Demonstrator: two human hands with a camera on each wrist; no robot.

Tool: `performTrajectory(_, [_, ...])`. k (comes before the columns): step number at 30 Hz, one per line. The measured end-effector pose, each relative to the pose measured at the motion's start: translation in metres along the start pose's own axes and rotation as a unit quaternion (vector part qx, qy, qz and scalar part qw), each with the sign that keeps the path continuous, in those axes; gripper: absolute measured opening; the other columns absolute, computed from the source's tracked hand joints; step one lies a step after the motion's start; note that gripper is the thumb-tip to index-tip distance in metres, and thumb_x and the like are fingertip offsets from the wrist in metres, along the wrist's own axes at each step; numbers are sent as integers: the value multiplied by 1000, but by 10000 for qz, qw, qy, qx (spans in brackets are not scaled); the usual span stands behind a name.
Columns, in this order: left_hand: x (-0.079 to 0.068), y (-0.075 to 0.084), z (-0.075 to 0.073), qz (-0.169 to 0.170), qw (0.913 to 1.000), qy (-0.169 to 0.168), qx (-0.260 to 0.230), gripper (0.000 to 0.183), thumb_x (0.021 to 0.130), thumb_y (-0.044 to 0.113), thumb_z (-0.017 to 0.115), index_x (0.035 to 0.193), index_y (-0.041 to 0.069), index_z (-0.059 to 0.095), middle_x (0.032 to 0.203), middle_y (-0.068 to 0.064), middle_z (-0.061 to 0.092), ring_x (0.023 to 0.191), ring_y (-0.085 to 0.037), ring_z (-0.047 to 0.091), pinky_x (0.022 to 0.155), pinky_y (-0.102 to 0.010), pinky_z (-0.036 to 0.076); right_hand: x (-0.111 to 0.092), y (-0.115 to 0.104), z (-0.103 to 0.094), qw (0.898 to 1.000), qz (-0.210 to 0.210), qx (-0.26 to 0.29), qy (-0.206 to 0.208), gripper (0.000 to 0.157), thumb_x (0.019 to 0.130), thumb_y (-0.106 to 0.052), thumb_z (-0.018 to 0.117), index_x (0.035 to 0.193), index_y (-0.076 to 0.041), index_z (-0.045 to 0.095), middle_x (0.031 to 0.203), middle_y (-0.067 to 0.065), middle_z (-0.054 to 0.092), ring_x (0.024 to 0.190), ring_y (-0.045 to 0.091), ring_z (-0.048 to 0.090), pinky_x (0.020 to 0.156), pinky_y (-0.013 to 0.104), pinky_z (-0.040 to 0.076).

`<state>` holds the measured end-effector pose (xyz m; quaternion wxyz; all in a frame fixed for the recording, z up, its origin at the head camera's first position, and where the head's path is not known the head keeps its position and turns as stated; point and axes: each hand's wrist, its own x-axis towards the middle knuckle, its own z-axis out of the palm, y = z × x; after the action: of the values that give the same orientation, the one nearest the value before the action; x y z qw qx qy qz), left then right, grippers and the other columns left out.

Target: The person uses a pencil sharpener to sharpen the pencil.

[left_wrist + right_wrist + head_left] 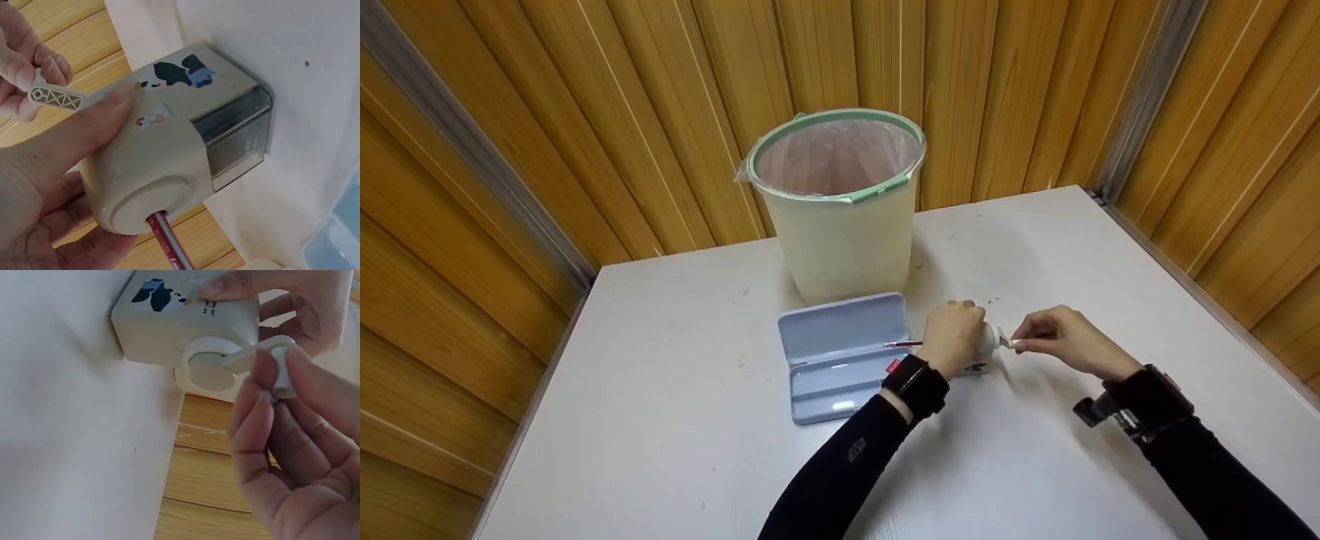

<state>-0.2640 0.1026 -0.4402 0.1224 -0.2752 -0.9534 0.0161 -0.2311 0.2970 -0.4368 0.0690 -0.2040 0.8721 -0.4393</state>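
Note:
A white crank pencil sharpener point(163, 135) with dark animal pictures and a see-through shavings drawer point(239, 146) stands on the table. My left hand point(955, 335) grips its body, thumb across the pictured face and fingers round the other side. A red striped pencil point(170, 242) sticks out of the sharpener's round front; its tip is hidden inside. On the opposite side, my right hand point(1063, 341) pinches the small white knob point(282, 374) of the crank handle point(256, 354) between thumb and fingers.
A light blue pencil case point(847, 326) lies open just left of the sharpener. Behind it stands a cream bin point(847, 247) with a green rim and a clear liner. Wood-patterned walls point(960, 90) enclose the white table point(660, 375) at the back and sides.

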Motion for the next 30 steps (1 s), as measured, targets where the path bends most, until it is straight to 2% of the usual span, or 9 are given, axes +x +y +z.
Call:
performTrajectory(7, [1, -1, -1, 54, 10000, 60, -51, 31, 68, 30, 88, 96, 23, 76, 89, 9, 72, 81, -8, 69, 70, -22, 57, 3, 1, -3, 9993, 194, 124, 300, 16, 90, -10, 69, 99, 3, 72, 97, 21, 74, 83, 3, 70, 78, 14, 53])
performTrajectory(14, [4, -1, -1, 16, 9998, -168, -61, 32, 69, 29, 87, 98, 22, 76, 91, 9, 72, 82, -8, 68, 71, -21, 57, 8, 6, -4, 9982, 233, 64, 555, 17, 89, -9, 70, 101, 2, 73, 98, 18, 75, 82, -1, 68, 77, 13, 52])
performTrajectory(17, [5, -2, -1, -46, 9998, -152, -72, 30, 70, 29, 87, 97, 23, 76, 90, 9, 72, 82, -8, 69, 70, -21, 57, 10, 7, -1, 9968, 106, -64, 794, 16, 88, -9, 71, 100, 1, 74, 97, 17, 75, 82, -1, 68, 76, 12, 52])
performTrajectory(23, [4, -1, 1, -4, 9998, 127, 132, 26, 72, 32, 86, 95, 25, 76, 88, 11, 72, 80, -7, 69, 66, -22, 56, 13, 11, 4, 9888, -291, -271, 1438, 10, 86, -6, 73, 94, -3, 77, 94, 16, 75, 79, -4, 67, 72, 10, 52])
performTrajectory(26, [3, -1, 1, -8, 9998, 115, 147, 33, 68, 39, 88, 96, 24, 76, 88, 10, 72, 79, -7, 69, 67, -22, 56, 15, 14, 5, 9848, -432, -340, 1645, 9, 84, -6, 74, 93, -3, 77, 92, 15, 75, 80, -6, 66, 72, 10, 52])
performTrajectory(30, [3, -2, 2, 78, 9996, 103, 245, 28, 71, 35, 86, 95, 24, 77, 87, 10, 72, 78, -7, 68, 67, -22, 56, 19, 16, 6, 9808, -557, -342, 1838, 9, 83, -3, 75, 92, -2, 78, 91, 16, 75, 81, -8, 64, 73, 9, 51])
